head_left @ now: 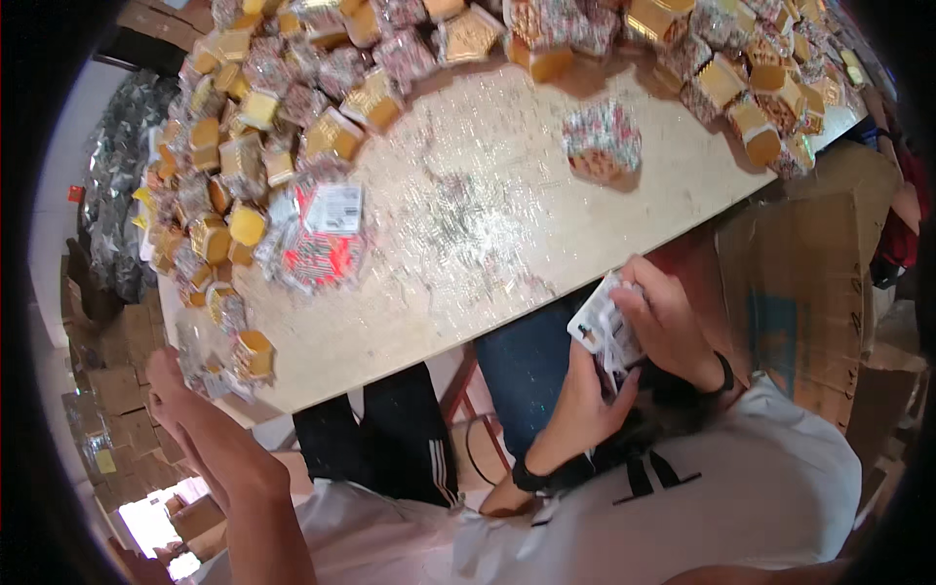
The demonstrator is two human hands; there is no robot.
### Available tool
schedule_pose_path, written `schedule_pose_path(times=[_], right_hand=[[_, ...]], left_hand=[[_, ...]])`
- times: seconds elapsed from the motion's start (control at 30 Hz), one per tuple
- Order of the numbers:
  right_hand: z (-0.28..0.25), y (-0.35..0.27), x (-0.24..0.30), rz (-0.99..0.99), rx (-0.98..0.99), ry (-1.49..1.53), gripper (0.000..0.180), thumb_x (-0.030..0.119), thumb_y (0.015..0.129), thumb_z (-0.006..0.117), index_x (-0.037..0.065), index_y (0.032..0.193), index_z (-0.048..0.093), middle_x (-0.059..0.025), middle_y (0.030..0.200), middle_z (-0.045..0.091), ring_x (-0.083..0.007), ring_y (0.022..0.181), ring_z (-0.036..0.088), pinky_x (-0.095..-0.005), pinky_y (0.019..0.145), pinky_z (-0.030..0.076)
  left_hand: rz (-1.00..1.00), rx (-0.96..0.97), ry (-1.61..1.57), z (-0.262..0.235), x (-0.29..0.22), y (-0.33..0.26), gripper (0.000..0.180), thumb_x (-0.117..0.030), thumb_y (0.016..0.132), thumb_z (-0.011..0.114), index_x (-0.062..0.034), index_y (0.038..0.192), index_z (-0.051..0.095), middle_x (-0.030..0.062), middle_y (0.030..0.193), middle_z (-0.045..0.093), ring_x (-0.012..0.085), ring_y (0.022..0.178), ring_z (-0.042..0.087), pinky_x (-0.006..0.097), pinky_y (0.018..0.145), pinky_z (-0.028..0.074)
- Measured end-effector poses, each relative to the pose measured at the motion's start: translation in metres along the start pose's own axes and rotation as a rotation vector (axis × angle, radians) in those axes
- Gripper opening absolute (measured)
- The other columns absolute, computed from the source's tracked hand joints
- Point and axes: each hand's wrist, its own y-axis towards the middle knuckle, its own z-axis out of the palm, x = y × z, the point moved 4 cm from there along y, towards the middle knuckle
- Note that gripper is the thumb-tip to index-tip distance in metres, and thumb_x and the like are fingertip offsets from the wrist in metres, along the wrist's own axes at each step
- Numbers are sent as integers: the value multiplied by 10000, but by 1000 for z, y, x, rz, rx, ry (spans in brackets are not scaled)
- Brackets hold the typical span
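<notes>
My left hand (pixel 195 419) is at the table's left corner, its fingers stretched out and seen edge-on. Nearest to it are a crinkled clear pack (pixel 200 356) and a small yellow pack (pixel 254 355) in clear wrap. Whether the fingertips touch the clear pack, I cannot tell. My right hand does not show. Farther in on the table lies a clear-wrapped pack with a bright red face and a white label (pixel 334 208). Beside me, a co-worker's two hands (pixel 658 312) hold a flat pack with a white hang-hole card (pixel 590 327).
Heaps of wrapped yellow and speckled packs (pixel 244 161) cover the table's left and far sides. One speckled pack (pixel 602 141) lies apart on the pale tabletop (pixel 419 302). The co-worker's body (pixel 682 487) is close on my right, near a cardboard box (pixel 799 263). Cartons (pixel 117 380) stand at left.
</notes>
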Motion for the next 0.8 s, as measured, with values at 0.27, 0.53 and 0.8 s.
schedule_pose_path(times=[0.27, 0.53, 0.8], right_hand=[[13, -23, -18, 251, 357, 431, 204, 203, 981, 578, 26, 882, 556, 25, 704, 532, -33, 669, 464, -232, 558, 400], [38, -65, -28, -39, 115, 309, 142, 153, 1016, 426, 24, 1075, 430, -161, 903, 546, -247, 826, 611, -344, 704, 474], [25, -78, -15, 220, 454, 736, 270, 59, 949, 603, 12, 1187, 485, -54, 918, 573, -79, 672, 560, -216, 590, 480]], left_hand=[[345, -287, 106, -32, -20, -26, 668, -88, 642, 801, -61, 1070, 290, 125, 966, 367, 196, 870, 388, 345, 779, 342], [391, -179, 250, -5, -45, -12, 769, -226, 630, 897, -46, 1204, 418, 169, 1170, 430, 263, 1089, 463, 392, 960, 385], [386, -457, -201, -18, -14, -36, 343, -312, 984, 442, -37, 1178, 375, 180, 1052, 531, 322, 1116, 518, 451, 944, 462]])
